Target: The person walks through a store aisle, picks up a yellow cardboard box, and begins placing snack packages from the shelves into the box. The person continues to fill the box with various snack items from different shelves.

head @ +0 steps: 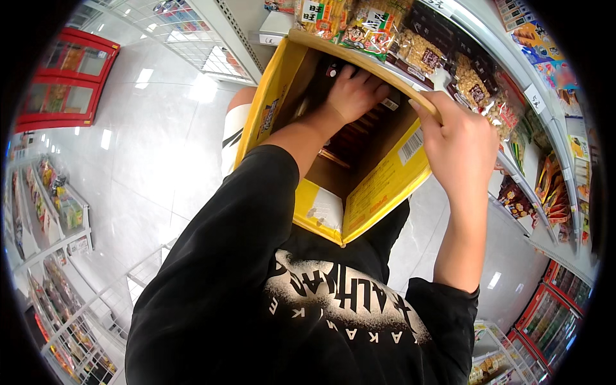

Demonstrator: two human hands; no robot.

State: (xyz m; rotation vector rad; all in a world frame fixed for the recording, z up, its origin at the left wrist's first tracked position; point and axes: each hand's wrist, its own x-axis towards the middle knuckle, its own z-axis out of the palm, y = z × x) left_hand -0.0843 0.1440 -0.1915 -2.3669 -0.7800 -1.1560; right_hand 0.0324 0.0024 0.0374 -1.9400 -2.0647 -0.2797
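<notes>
A yellow cardboard box (pixel 385 180), open at the top, is tilted in front of my body. My right hand (pixel 457 130) grips its far right rim, thumb on the inside and fingers over the outer face. Deep inside, my left hand (pixel 358 94) reaches to the far end, its fingers bent down over dark snack packets (pixel 358 127). The fingertips are lost in shadow, so whether they hold a packet cannot be made out. A black item (pixel 332 71) with a red and white mark lies just left of that hand.
Beyond the box, a shelf holds bagged snacks (pixel 375 24) and nut-brittle packs (pixel 423 53). More shelf tiers with price tags (pixel 534 98) curve down the right. A wire rack (pixel 207 29) stands at upper left, a red-framed cabinet (pixel 72 79) farther left. Pale tiled floor (pixel 144 159) shows between them.
</notes>
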